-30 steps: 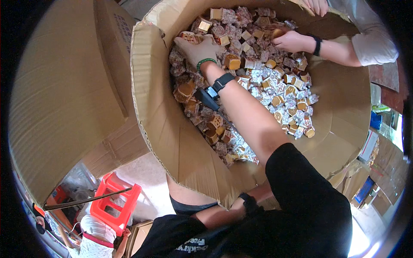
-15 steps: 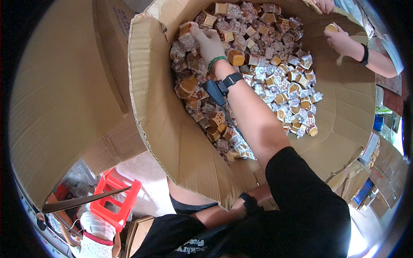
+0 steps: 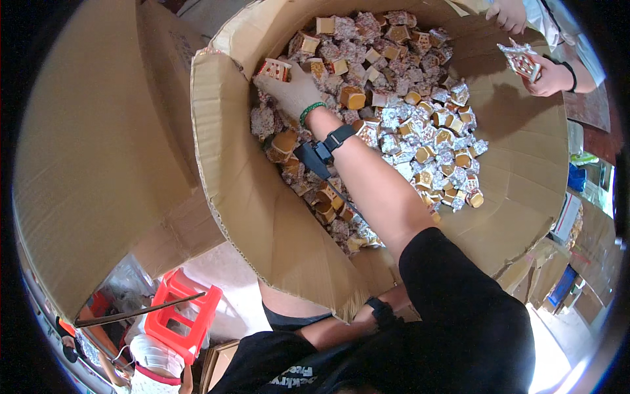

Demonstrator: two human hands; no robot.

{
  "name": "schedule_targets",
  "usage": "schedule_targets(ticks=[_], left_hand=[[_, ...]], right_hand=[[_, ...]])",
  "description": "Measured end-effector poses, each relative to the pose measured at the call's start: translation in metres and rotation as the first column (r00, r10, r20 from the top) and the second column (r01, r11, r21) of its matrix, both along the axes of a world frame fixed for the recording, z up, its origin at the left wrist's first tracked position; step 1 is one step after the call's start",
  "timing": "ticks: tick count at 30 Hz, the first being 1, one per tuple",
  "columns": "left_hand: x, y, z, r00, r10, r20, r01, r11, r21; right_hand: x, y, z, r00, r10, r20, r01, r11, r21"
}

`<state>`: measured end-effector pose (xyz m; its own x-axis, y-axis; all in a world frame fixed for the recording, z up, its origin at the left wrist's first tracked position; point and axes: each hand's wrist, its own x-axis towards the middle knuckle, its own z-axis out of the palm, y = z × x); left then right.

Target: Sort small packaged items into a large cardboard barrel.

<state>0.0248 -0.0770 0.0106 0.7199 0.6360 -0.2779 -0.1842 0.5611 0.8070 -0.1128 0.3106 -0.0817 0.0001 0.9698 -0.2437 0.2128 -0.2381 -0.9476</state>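
Note:
My right hand (image 3: 289, 88), in a pale glove, is closed on a small house-shaped ornament (image 3: 274, 69) with a red and white patterned face. It is held at the left side of a big cardboard bin (image 3: 262, 217), above a heap of similar pieces (image 3: 394, 65). Many of them look frosted or silvery, with tan undersides. A green beaded bracelet and a black strap with a small device are on that wrist. My left hand (image 3: 399, 297) is low by the bin's near edge, mostly covered by my right sleeve; its fingers are hidden.
Across the bin at the upper right, another person's hand (image 3: 548, 79) holds a red and white house-shaped ornament (image 3: 520, 62); a second hand (image 3: 508, 14) rests near the rim. A red plastic stool (image 3: 184, 315) and a person in a white cap (image 3: 152, 351) are at lower left.
My right hand has shifted slightly left and down, and the ornament in it now shows its patterned face. The other person's hand has lifted and turned its piece, showing the patterned side.

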Motion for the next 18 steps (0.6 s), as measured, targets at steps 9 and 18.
schedule_targets(ticks=[9, 18], left_hand=[[0.005, 0.029, 0.020, 1.000, 0.031, 0.001, -0.031, 0.990, 0.136], [-0.013, 0.085, -0.036, 0.641, 0.467, -0.609, -0.550, 0.833, 0.060]], right_hand=[[0.106, -0.038, 0.053, 0.902, 0.011, -0.431, -0.005, 1.000, 0.017], [0.284, -0.210, 0.127, 0.629, -0.019, 0.778, -0.072, 0.994, 0.082]])
